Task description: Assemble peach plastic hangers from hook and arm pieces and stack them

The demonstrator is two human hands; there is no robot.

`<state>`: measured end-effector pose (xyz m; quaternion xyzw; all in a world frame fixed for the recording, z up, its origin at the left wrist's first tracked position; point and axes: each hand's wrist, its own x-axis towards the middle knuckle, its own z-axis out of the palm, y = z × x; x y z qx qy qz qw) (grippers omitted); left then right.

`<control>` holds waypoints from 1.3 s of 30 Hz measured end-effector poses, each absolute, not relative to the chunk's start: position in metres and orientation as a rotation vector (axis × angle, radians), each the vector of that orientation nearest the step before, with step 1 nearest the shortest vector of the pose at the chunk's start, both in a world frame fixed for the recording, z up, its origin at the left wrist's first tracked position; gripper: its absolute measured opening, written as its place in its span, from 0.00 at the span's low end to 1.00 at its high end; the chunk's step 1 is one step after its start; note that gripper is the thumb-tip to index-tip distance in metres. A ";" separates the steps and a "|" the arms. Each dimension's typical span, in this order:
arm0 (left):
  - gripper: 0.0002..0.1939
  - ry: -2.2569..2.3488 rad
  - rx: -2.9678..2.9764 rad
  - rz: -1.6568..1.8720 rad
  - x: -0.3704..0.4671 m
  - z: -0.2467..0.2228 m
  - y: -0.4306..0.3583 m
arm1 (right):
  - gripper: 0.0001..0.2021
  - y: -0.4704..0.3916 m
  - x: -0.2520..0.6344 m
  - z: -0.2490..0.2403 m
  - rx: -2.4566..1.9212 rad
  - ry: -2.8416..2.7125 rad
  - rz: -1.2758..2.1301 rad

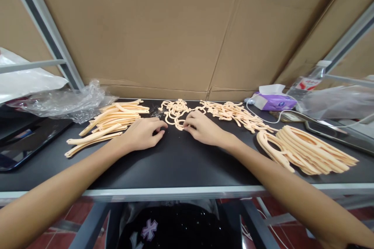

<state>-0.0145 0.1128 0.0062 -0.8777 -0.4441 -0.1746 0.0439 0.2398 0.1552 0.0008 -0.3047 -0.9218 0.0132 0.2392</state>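
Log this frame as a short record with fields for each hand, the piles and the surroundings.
left hand: fingers curled above the table, no piece visible in them
right hand: fingertips at the small curved pieces; grip unclear
left pile: long pale strips
right stack: broad pale pieces with openings
surface: black tabletop
far right: purple tissue pack, bottle

Bare tabletop (pixel 172 163) lies open before the small curved pieces (pixel 177 112).
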 end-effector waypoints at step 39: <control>0.15 -1.645 -2.253 -1.541 -0.024 0.040 0.118 | 0.06 0.102 0.197 0.009 -0.783 -2.126 0.578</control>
